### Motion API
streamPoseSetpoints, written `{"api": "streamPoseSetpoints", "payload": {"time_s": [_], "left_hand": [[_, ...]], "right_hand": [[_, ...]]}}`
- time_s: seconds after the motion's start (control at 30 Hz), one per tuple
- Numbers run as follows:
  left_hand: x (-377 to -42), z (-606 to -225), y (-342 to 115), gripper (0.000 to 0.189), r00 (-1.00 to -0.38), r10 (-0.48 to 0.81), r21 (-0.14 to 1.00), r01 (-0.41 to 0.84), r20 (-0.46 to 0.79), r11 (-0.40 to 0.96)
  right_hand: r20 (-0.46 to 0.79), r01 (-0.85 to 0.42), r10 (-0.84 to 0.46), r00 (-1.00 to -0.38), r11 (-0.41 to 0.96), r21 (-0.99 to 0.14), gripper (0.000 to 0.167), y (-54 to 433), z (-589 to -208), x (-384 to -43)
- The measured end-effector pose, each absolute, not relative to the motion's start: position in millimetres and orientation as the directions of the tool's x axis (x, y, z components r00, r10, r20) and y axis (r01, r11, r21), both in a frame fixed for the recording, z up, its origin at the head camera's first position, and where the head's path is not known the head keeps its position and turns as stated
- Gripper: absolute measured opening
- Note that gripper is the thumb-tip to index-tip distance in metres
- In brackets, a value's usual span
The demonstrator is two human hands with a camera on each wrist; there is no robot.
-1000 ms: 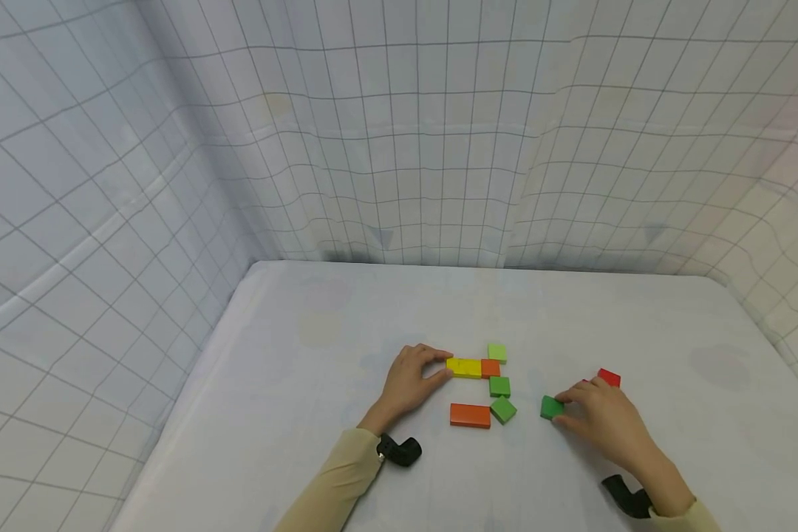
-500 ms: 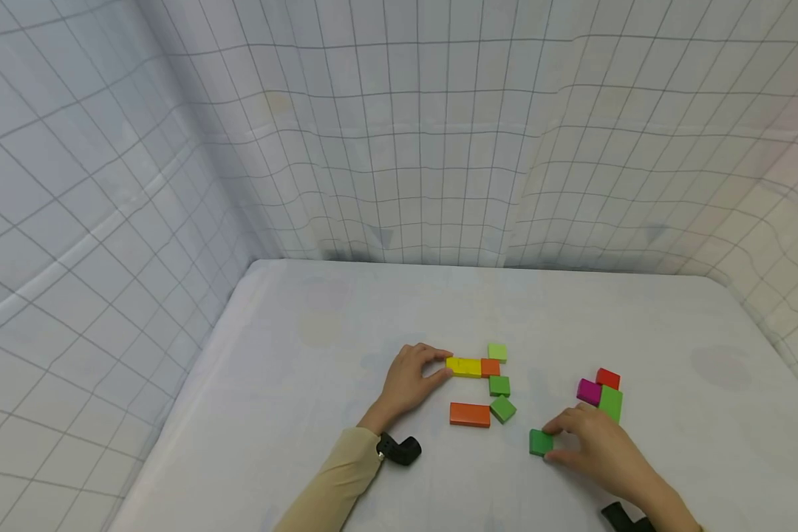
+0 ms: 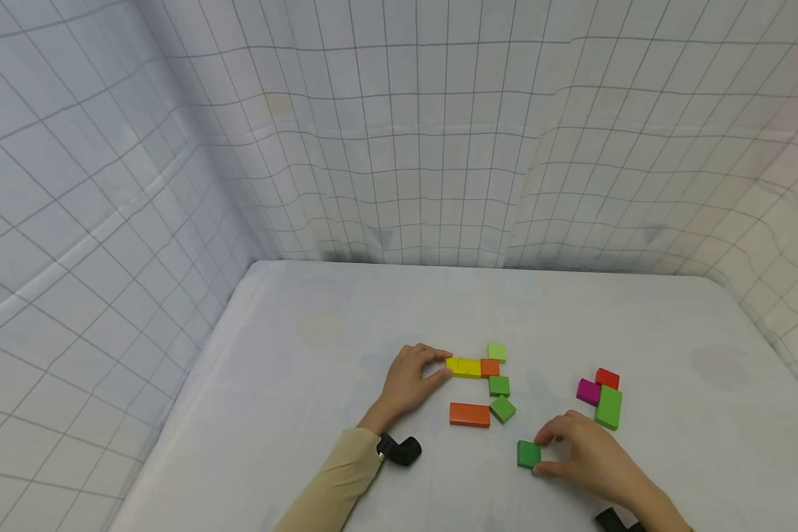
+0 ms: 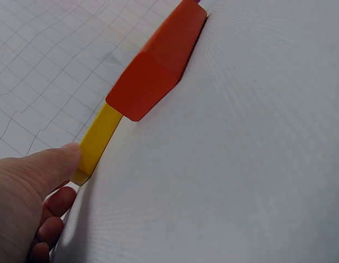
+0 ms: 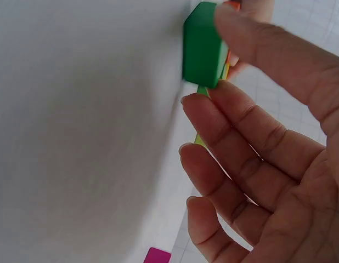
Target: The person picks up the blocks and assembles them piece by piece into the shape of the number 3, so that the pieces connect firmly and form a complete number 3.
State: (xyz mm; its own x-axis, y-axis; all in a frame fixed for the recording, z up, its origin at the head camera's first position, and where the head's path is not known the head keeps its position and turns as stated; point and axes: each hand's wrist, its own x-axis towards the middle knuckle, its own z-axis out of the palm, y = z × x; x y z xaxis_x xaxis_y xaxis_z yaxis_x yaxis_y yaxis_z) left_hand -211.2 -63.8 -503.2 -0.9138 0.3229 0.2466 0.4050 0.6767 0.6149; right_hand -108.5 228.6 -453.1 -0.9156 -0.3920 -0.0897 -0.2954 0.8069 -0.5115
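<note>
My white worktop [image 3: 346,325] carries a yellow piece [image 3: 466,368] at my left grip [image 3: 408,380], an orange square [image 3: 490,368] against its right end, a lime block [image 3: 496,352] just behind that square and a mid-green block [image 3: 499,386] just in front. Nearer me lie a long orange bar [image 3: 469,414] and, at its right end, a turned green block [image 3: 502,408]; off to the right, a magenta block [image 3: 588,392], a red block [image 3: 607,378] and a long green block [image 3: 608,407] cluster.

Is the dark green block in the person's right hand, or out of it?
In it: the right wrist view shows the right hand pinching the dark green block between thumb and fingertip.
</note>
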Motion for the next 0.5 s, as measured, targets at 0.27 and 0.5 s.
{"api": "streamPoseSetpoints", "payload": {"time_s": [0.27, 0.5], "left_hand": [[-210.3, -503.3, -64.1, 0.031, -0.912, 0.328, 0.617, 0.41, 0.247, 0.672], [-210.6, -501.9, -64.6, 0.031, -0.906, 0.336, 0.619, 0.423, 0.258, 0.662]], "right_hand": [[-0.01, -0.413, -0.478, -0.878, 0.769, -0.487, 0.028, 224.3, -455.8, -109.7], [0.088, -0.544, -0.573, -0.815, 0.704, -0.457, 0.026, 199.9, -452.1, -109.9]]}}
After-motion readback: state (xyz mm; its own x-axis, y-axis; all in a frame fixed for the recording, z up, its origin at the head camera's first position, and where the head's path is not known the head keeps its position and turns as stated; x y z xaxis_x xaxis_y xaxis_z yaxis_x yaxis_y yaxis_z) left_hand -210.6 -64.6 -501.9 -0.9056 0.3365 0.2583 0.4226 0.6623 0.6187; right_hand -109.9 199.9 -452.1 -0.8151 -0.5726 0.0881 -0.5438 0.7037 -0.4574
